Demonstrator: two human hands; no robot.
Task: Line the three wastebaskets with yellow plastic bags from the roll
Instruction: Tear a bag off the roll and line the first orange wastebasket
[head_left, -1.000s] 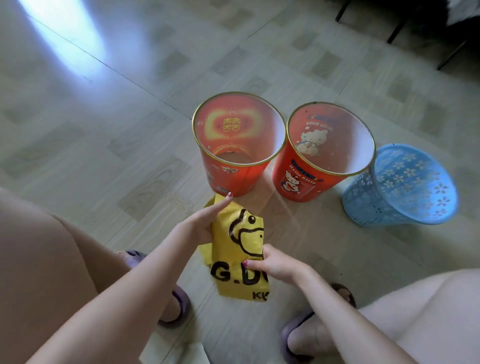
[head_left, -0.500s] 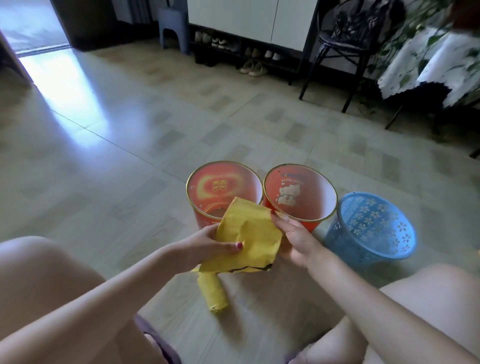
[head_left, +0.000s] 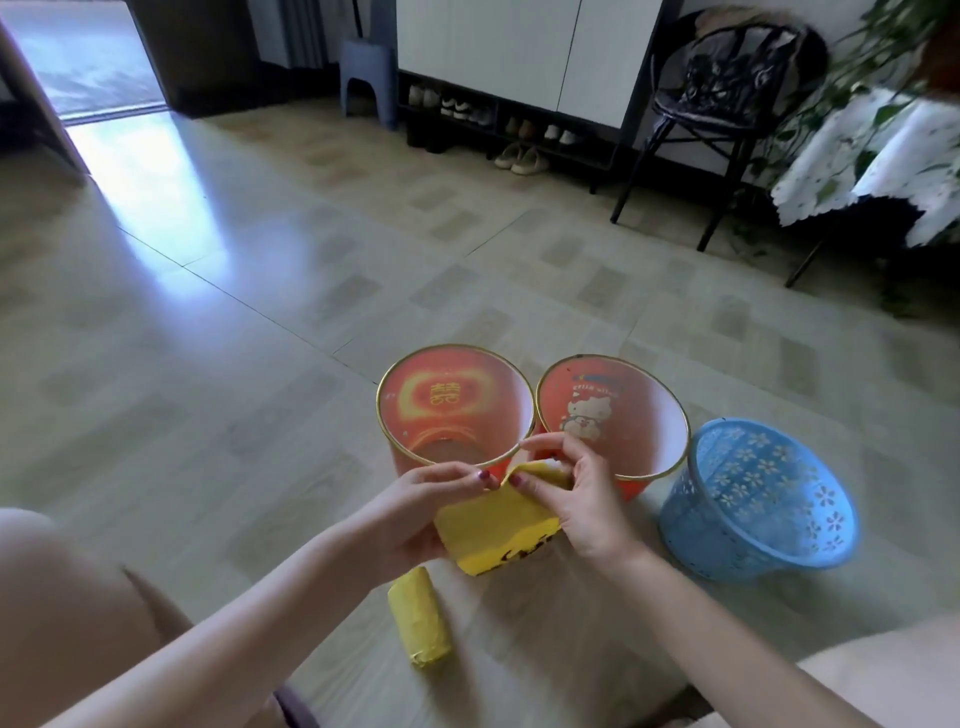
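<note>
A thin, crinkled yellow bag (head_left: 496, 525) was pinched by the left hand (head_left: 415, 512) and right hand (head_left: 574, 496) before two round red baskets (head_left: 454, 405); a cylindrical roll (head_left: 420, 616) lay nearby.

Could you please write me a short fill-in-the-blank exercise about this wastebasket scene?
1. Both hands, left hand and right hand, pinch a folded bag coloured ____.
2. The roll lies on the ____.
3. The basket farthest right is coloured ____.
4. The number of baskets already lined is ____.

Missing words: yellow; floor; blue; zero
</note>
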